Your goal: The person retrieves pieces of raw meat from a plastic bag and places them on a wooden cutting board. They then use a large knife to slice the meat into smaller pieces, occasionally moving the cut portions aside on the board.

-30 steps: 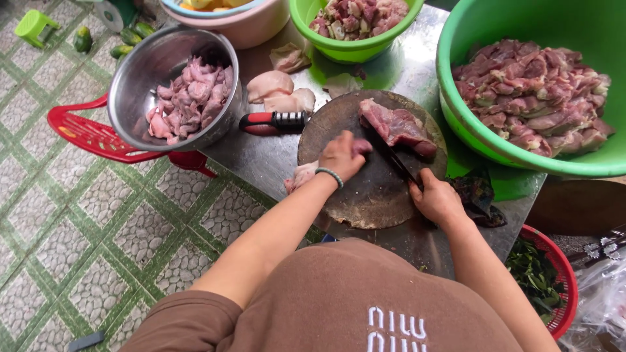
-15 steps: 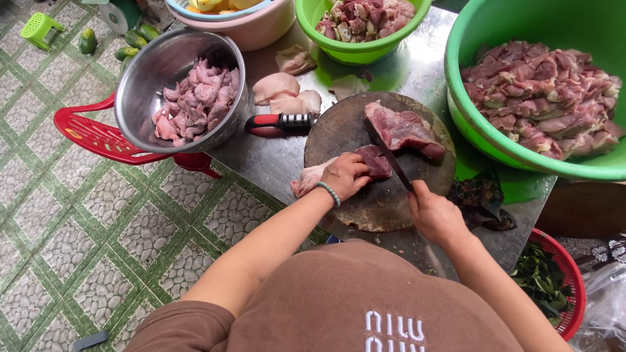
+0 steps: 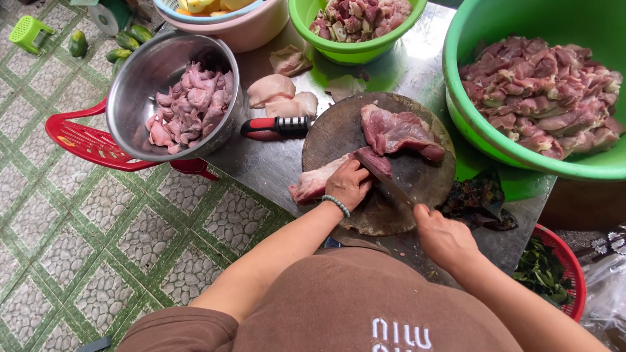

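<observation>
A round dark wooden chopping board (image 3: 339, 127) lies on a steel table (image 3: 277, 160). My left hand (image 3: 349, 184), with a bead bracelet at the wrist, presses down a long piece of raw meat (image 3: 319, 181) at the board's near left edge. My right hand (image 3: 445, 236) grips a knife (image 3: 385, 182) whose blade lies against that meat beside my left fingers. A larger slab of raw meat (image 3: 398, 130) rests on the far half of the board.
A steel bowl of pale meat (image 3: 176, 98) sits on a red plastic chair (image 3: 88, 140) at left. Big green basin of meat (image 3: 541, 85) at right, smaller green bowl (image 3: 358, 26) behind. A red-handled sharpener (image 3: 274, 127), pale skin pieces (image 3: 280, 94), a red basket of leaves (image 3: 548, 274).
My left hand pulled the cut piece toward the board's near left edge. My right hand drew the knife back toward me, and its blade now lies against that piece.
</observation>
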